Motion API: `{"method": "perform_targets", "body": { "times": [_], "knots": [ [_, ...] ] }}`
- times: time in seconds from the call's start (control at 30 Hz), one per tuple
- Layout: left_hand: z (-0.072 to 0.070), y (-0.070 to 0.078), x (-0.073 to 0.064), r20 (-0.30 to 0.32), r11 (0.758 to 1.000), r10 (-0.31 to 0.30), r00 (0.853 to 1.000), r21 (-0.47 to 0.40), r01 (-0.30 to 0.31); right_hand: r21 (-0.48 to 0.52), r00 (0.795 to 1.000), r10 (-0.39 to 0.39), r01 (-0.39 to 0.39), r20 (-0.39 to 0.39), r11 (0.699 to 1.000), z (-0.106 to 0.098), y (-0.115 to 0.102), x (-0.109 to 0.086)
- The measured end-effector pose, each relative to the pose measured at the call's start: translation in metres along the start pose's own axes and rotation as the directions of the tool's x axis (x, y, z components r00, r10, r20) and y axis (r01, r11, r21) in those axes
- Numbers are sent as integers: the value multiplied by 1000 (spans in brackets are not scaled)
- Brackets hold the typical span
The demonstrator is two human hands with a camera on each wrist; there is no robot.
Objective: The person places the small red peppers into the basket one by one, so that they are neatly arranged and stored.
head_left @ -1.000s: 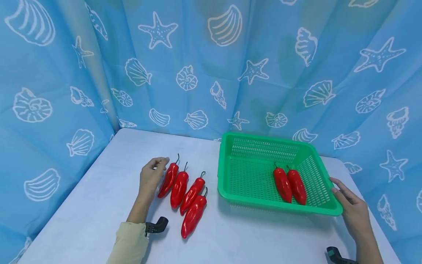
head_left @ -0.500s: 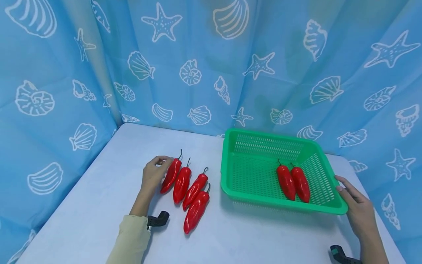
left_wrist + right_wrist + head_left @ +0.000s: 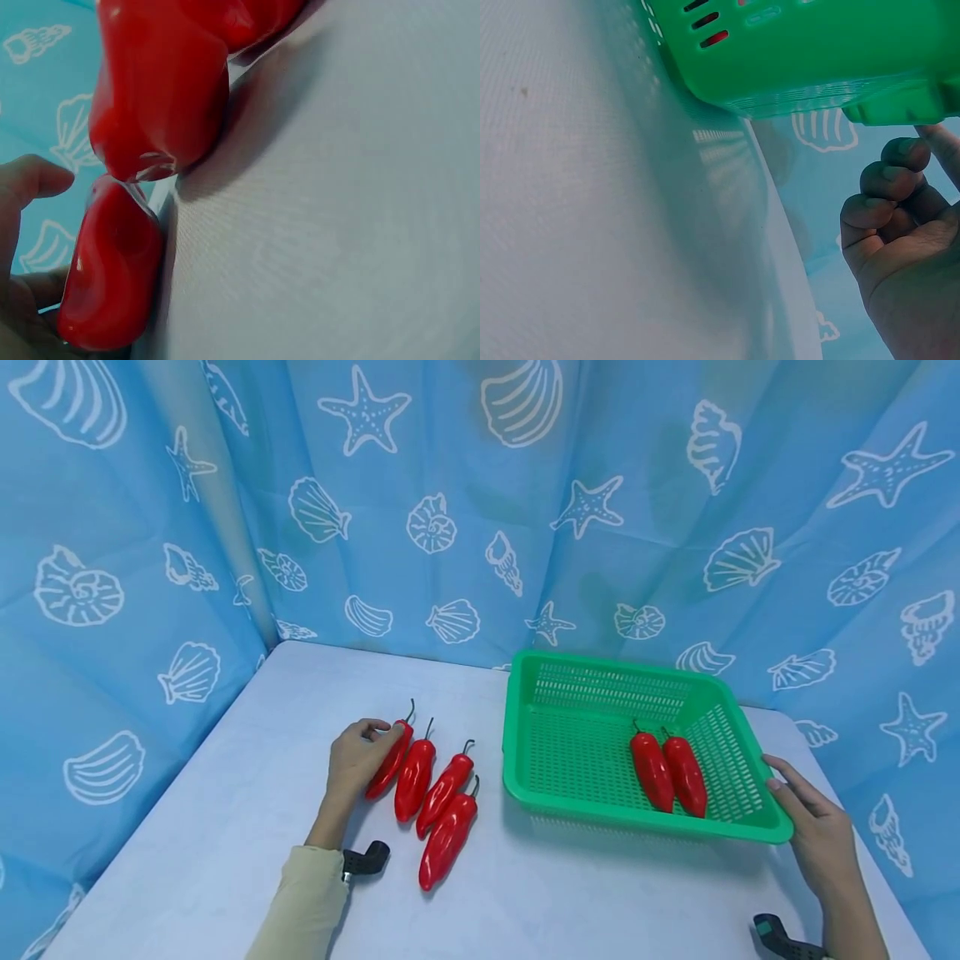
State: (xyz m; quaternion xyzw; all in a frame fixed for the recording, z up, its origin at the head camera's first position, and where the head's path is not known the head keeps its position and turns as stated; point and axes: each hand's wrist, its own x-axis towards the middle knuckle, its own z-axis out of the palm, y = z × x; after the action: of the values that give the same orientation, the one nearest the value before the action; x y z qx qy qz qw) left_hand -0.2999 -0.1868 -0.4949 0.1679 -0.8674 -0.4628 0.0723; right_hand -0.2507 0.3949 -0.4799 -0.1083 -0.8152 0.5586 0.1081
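In the head view, several glossy red peppers with dark stems lie side by side on the table. My left hand (image 3: 362, 755) is at the leftmost red pepper (image 3: 392, 758), its thumb reaching over the upper end. The left wrist view shows fingers behind that pepper (image 3: 112, 274) and the thumb (image 3: 49, 177) raised apart from it. Closest to this hand otherwise is a second pepper (image 3: 415, 781). On the right, my right hand (image 3: 819, 831) grips the corner rim of a green plastic basket (image 3: 645, 821). Two red peppers (image 3: 652, 772) lie inside, at its right end.
Two more red peppers (image 3: 444, 795) lie between my left hand and the basket. A blue curtain (image 3: 450, 468) with white shell and starfish prints hangs behind the white table (image 3: 225, 860) and at its sides. Each wrist wears a black camera mount (image 3: 367, 858).
My left hand has moved slightly right and its thumb now comes over the leftmost pepper. The whole head view has shifted a little. Peppers and basket keep their places on the table.
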Motion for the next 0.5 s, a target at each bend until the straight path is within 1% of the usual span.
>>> {"method": "perform_targets", "body": {
  "times": [0.13, 0.2, 0.37, 0.5],
  "knots": [
    [2, 0, 2, 31, 999, -28, 999, 34, 27, -20, 1000, -13, 13, -5, 1000, 0, 0, 0],
    [2, 0, 3, 35, 998, -35, 999, 49, 33, -43, 1000, -19, 19, -8, 999, 0, 0, 0],
    [1, 1, 4, 48, 997, -13, 999, 83, 9, -62, 1000, -10, 9, -9, 998, 1, 0, 0],
    [0, 4, 3, 66, 995, -19, 998, 100, 12, -62, 1000, 12, -13, -16, 998, 2, 0, 0]
  ]
}}
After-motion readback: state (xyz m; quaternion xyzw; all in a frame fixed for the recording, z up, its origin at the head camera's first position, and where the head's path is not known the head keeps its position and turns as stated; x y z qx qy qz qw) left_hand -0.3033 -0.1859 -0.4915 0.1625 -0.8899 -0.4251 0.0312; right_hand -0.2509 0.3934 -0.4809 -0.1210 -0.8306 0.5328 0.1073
